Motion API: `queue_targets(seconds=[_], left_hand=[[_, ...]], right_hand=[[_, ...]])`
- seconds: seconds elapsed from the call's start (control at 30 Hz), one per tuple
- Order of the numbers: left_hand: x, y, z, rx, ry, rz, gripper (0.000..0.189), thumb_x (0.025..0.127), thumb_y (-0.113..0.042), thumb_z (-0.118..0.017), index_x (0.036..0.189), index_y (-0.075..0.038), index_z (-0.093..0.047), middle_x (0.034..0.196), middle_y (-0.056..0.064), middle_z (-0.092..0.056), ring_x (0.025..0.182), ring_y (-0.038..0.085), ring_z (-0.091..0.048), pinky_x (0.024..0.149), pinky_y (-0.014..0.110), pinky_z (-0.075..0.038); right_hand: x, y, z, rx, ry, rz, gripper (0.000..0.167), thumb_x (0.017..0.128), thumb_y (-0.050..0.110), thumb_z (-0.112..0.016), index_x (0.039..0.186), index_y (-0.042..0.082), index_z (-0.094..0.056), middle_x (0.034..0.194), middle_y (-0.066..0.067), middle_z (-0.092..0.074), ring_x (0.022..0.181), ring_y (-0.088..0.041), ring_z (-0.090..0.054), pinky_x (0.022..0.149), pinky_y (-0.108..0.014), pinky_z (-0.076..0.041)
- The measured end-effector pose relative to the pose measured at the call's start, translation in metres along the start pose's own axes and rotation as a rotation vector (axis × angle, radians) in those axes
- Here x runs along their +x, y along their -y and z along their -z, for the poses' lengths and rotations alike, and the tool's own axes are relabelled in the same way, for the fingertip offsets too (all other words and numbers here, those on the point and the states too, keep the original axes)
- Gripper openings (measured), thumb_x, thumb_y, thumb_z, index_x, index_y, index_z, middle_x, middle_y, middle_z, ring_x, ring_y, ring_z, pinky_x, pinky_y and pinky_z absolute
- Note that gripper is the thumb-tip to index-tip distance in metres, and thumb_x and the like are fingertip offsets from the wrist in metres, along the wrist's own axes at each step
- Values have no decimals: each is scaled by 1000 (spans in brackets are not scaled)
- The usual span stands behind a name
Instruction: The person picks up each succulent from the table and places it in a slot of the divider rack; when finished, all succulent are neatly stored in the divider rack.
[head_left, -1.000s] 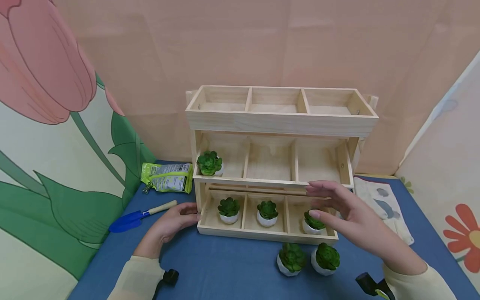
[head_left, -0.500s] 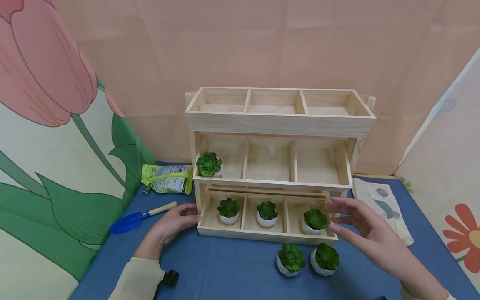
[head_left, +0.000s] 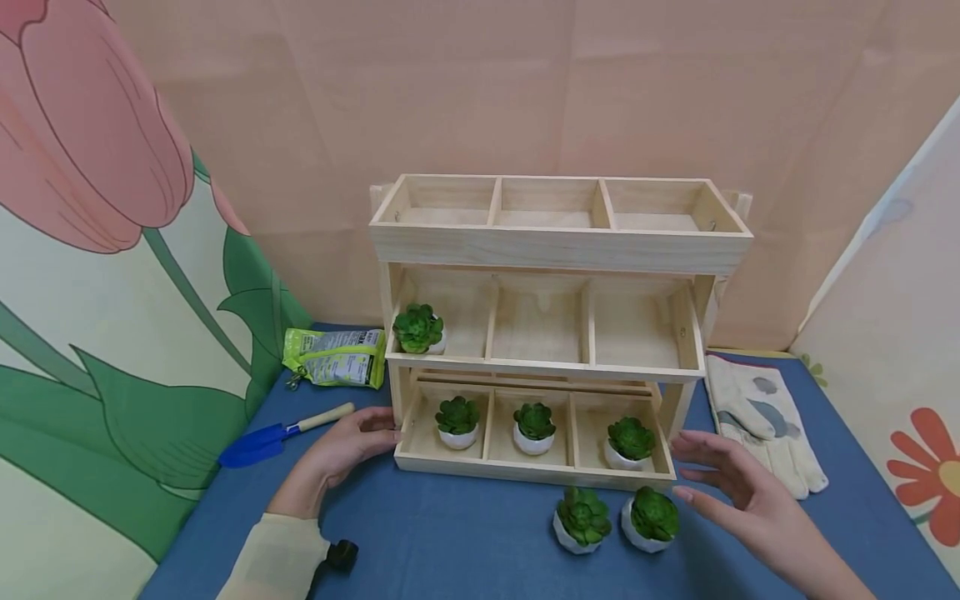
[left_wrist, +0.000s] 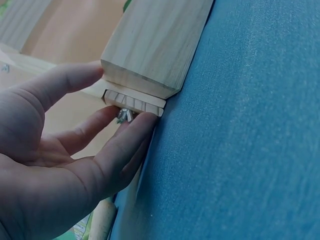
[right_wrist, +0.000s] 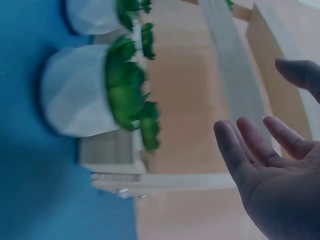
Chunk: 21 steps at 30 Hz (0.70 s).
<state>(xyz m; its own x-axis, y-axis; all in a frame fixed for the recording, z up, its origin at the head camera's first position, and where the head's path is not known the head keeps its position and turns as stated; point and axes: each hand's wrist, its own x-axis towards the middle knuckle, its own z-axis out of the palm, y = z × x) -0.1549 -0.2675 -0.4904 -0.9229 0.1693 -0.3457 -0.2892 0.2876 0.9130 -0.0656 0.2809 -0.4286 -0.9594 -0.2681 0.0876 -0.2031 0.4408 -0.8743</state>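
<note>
A three-tier wooden plant shelf [head_left: 558,255] stands in the middle of the head view, each tier split into three compartments. My left hand [head_left: 352,440] grips its lower left corner; in the left wrist view the thumb is on the tray end and the fingers [left_wrist: 131,135] are at the leg end. My right hand [head_left: 742,492] holds nothing, fingers spread, right of the bottom tier. Potted succulents [head_left: 457,421] [head_left: 534,427] [head_left: 629,442] fill the bottom compartments, one each. Another succulent [head_left: 419,328] sits in the middle tier's left compartment. Two more [head_left: 582,518] [head_left: 650,518] stand on the cloth in front.
A blue trowel [head_left: 262,444] with a pale handle lies left of the shelf, below a green and grey bag [head_left: 337,357]. White gloves [head_left: 765,421] lie at the right. Blue cloth [head_left: 450,542] covers the table; a peach backdrop [head_left: 480,92] rises behind.
My right hand has drawn away from the succulent in the bottom right compartment, moving right and down, and uncovers the gloves. The left hand has stayed at the shelf's corner.
</note>
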Motion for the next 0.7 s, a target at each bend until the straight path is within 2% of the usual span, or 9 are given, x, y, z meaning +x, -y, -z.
queue_targets(seconds=[0.2, 0.3, 0.37, 0.53, 0.7], left_hand=[[2, -1, 1, -7, -13, 5, 75, 100, -21, -76, 160, 4, -39, 157, 29, -51, 138, 33, -63, 115, 45, -55], [2, -1, 2, -1, -7, 1, 75, 100, -22, -75, 160, 5, -38, 157, 29, -51, 137, 32, -63, 115, 46, -55], [2, -2, 2, 1, -7, 1, 75, 100, -22, -75, 160, 4, -39, 157, 29, -52, 136, 32, -63, 115, 46, -55], [2, -1, 1, -10, -8, 6, 75, 100, -22, -75, 160, 4, -38, 158, 29, -51, 138, 33, -62, 116, 46, -55], [2, 1, 1, -16, -12, 14, 75, 100, -21, -75, 160, 4, -38, 158, 29, -50, 138, 34, -62, 115, 46, -55]], right_hand=[[-8, -26, -5, 62, 53, -84, 72, 103, 16, -72, 163, 10, -34, 143, 19, -58, 125, 9, -62, 101, -26, -61], [-10, -41, -5, 96, 90, -123, 75, 101, 14, -74, 163, 7, -32, 142, 18, -58, 124, 9, -63, 100, -27, -62], [-11, -52, -2, 136, 155, -131, 76, 101, 12, -73, 163, 5, -30, 142, 21, -58, 124, 10, -62, 100, -27, -61], [-8, -73, 7, 279, 372, -87, 68, 104, 2, -65, 161, -1, -27, 147, 27, -55, 129, 12, -58, 103, -22, -58], [-5, -81, 8, 353, 469, -79, 64, 106, -1, -61, 161, -3, -27, 151, 28, -52, 133, 13, -55, 106, -17, -55]])
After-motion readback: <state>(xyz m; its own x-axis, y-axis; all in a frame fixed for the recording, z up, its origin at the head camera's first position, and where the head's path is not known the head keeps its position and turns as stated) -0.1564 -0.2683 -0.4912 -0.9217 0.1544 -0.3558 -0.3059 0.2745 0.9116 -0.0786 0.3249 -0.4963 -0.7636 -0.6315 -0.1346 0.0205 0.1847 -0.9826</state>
